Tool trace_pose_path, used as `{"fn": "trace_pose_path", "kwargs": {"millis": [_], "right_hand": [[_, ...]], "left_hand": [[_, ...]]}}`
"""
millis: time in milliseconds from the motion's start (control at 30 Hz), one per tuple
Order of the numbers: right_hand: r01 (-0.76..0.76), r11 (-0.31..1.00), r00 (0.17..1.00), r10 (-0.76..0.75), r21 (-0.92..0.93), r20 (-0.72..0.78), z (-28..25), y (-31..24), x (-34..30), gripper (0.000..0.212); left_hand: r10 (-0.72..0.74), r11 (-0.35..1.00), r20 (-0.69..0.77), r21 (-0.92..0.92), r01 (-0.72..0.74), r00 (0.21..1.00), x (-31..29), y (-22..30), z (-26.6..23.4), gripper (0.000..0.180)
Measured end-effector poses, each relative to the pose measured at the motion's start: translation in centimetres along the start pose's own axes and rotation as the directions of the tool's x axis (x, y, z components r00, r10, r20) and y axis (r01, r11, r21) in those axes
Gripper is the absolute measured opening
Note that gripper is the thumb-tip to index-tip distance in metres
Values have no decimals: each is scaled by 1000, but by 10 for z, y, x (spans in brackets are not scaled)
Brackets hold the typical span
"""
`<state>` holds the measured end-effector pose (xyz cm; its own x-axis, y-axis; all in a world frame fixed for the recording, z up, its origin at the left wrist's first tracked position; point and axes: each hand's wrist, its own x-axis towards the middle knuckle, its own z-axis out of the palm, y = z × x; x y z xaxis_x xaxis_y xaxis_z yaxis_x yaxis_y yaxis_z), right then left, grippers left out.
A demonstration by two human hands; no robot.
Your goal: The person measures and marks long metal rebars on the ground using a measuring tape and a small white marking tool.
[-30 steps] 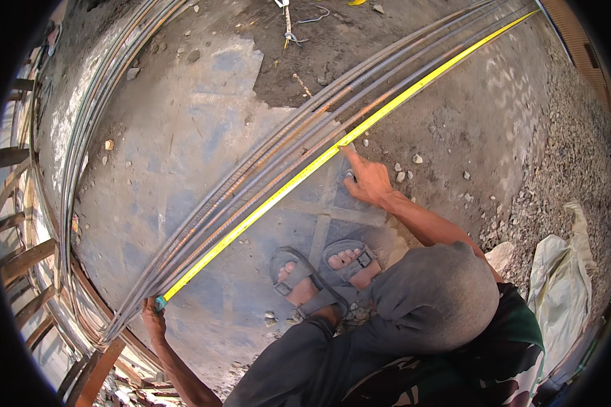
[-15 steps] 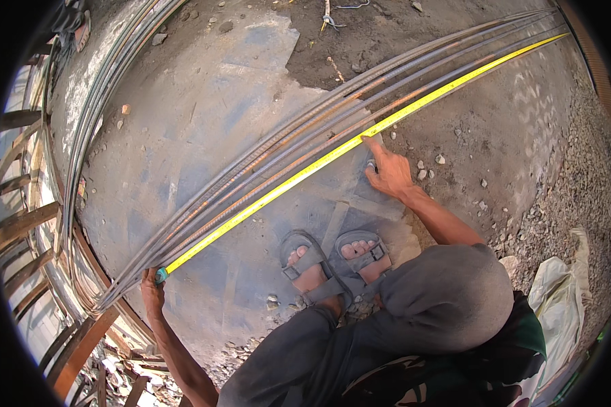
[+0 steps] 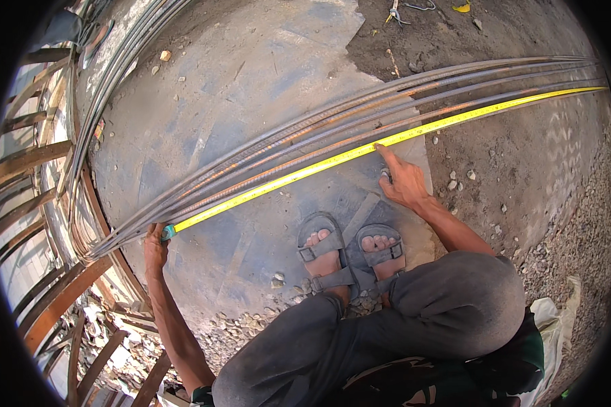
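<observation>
A yellow tape measure blade [image 3: 299, 175] is pulled out in a long line beside a bundle of ribbed steel rebar [image 3: 278, 142]. Its teal case [image 3: 168, 233] sits in my left hand [image 3: 155, 251], whose fingers close around it by the rebar's left end. My right hand [image 3: 406, 183] is at the blade's near edge, about midway along. There the index finger stretches out and its tip touches the tape, while the other fingers curl below. A small greyish spot shows by those curled fingers; what it is, I cannot tell.
More bent bars [image 3: 119, 68] curve along the upper left, next to wooden slats [image 3: 30, 163]. My sandalled feet [image 3: 326, 254] stand on a dusty grey sheet [image 3: 251, 88]. Gravel [image 3: 570, 224] and a white sack [image 3: 553, 332] are at the right. A wire piece [image 3: 397, 12] lies far off.
The view has turned, so the rebar and tape lie flatter in the picture. My left hand still grips the case, and my right index finger stays at the tape's edge.
</observation>
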<state>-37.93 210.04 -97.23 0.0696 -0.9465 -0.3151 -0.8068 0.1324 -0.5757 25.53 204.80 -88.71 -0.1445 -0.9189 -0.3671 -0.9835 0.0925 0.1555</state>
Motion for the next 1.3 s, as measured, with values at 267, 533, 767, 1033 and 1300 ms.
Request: {"fn": "trace_pose_path", "kwargs": {"millis": [267, 533, 767, 1033, 1300], "right_hand": [[99, 995, 995, -99, 12, 13, 12, -9, 3, 74], [77, 997, 995, -76, -6, 56, 13, -12, 6, 74], [99, 995, 995, -98, -15, 30, 16, -9, 5, 75], [89, 996, 994, -90, 21, 57, 15, -6, 6, 75], [127, 992, 991, -128, 11, 28, 17, -9, 8, 73]], "left_hand": [[-40, 999, -1, -13, 40, 999, 1, 1, 0, 53], [-29, 1000, -18, -12, 29, 999, 1, 3, -1, 48], [-17, 1000, -21, 9, 17, 1000, 2, 2, 0, 43], [-53, 999, -13, -3, 53, 999, 2, 9, -2, 42], [-52, 998, 2, 39, 52, 999, 2, -5, 1, 45]]}}
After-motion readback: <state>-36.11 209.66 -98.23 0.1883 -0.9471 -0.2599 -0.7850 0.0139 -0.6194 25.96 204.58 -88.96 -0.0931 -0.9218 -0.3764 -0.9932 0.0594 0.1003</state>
